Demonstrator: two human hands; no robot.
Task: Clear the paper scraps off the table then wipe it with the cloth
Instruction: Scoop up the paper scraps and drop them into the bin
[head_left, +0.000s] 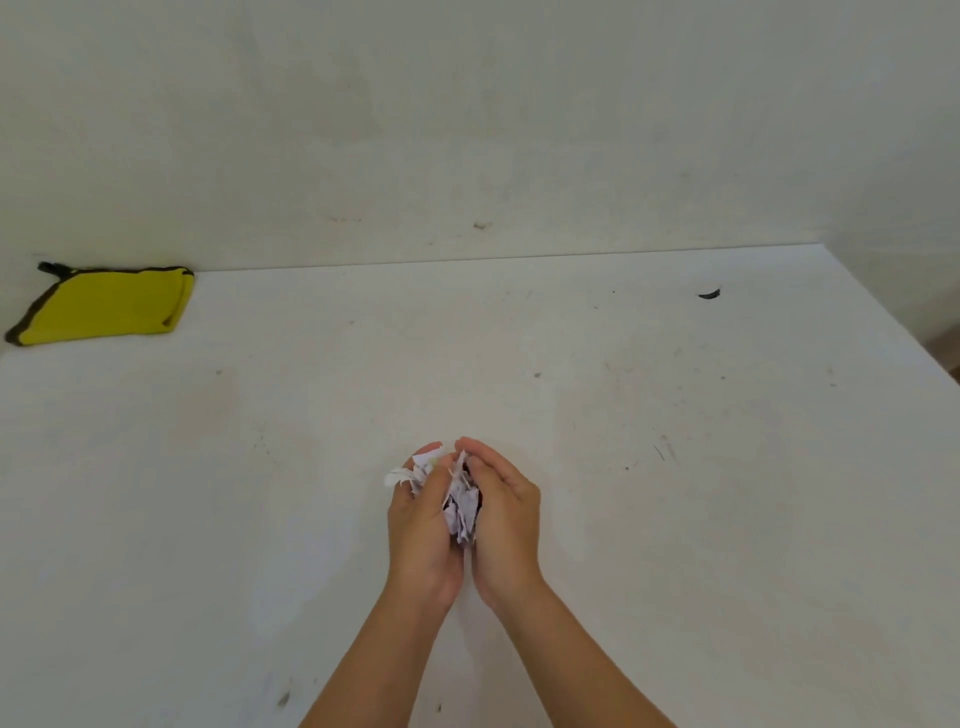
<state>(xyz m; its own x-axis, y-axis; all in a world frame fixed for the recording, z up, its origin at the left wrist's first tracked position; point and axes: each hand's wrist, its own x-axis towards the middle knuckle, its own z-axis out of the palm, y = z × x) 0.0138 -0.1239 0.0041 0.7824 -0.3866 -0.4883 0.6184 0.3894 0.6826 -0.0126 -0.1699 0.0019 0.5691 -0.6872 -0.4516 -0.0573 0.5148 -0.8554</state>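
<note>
Both hands, left hand (423, 525) and right hand (506, 519), cup the paper scraps (460, 501) mid-table (675, 493), fingers curled around them. Scraps gathered, not dumped; yellow cloth (104, 306) waits far left, wiping undone.

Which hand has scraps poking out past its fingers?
The left hand: paper scraps fan out past its fingers on the outer side. The right hand curls over them with none protruding.
</note>
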